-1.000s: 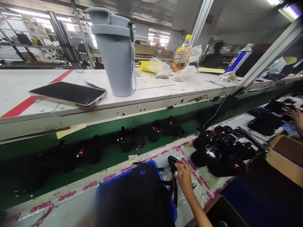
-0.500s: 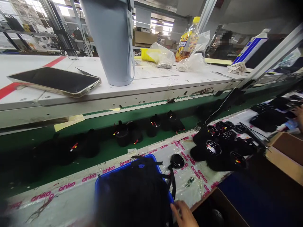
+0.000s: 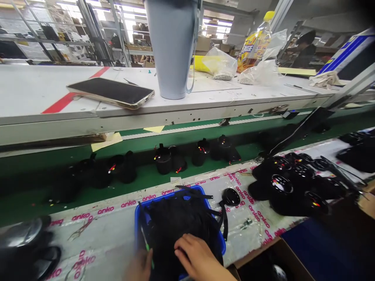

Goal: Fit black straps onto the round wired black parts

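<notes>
A blue tray on the bench holds a heap of black strap-like pieces. My right hand rests over the heap with its fingers bent and a little apart; nothing shows gripped in them. At the tray's near left side my left hand is smeared by motion. Its thumb lies against a thin tool with a green end, whose kind I cannot make out. Just right of the tray is a round black part with a strap.
Black housings with glossy round parts crowd the right of the bench. Others with coloured wires stand on the green belt. A blurred black housing is at left. Above, the white shelf carries a phone and a grey-blue cup.
My right hand has moved from the tray's right rim onto the black heap. My left hand and the green-ended tool have come into view. The view has shifted left, showing the housing there.
</notes>
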Action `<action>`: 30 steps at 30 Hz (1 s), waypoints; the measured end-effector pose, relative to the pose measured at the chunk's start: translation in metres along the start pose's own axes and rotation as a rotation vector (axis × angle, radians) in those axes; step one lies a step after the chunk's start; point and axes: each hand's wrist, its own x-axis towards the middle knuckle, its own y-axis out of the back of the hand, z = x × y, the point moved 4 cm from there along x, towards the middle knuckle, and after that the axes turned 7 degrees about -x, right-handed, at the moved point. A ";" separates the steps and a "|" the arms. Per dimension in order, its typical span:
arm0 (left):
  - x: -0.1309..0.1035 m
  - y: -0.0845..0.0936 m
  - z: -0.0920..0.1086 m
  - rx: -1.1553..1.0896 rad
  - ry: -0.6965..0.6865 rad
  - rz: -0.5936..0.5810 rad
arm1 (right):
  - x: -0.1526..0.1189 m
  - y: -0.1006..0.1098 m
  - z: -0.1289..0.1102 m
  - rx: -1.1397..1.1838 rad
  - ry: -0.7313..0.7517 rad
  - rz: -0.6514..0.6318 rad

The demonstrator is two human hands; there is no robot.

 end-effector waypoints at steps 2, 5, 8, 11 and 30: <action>-0.002 0.001 0.003 -0.038 -0.033 -0.008 | 0.013 -0.019 -0.017 -0.117 0.090 -0.165; -0.007 0.011 -0.005 -0.090 0.004 0.039 | 0.027 -0.052 -0.036 -0.241 0.196 -0.333; -0.014 0.026 -0.024 -0.128 0.089 0.093 | 0.041 -0.079 -0.048 -0.354 0.224 -0.416; -0.018 0.039 -0.038 -0.161 0.133 0.146 | 0.053 -0.096 -0.054 -0.454 0.203 -0.433; 0.038 0.027 -0.022 -0.224 -0.091 0.158 | 0.066 -0.126 -0.052 -0.560 0.473 -0.368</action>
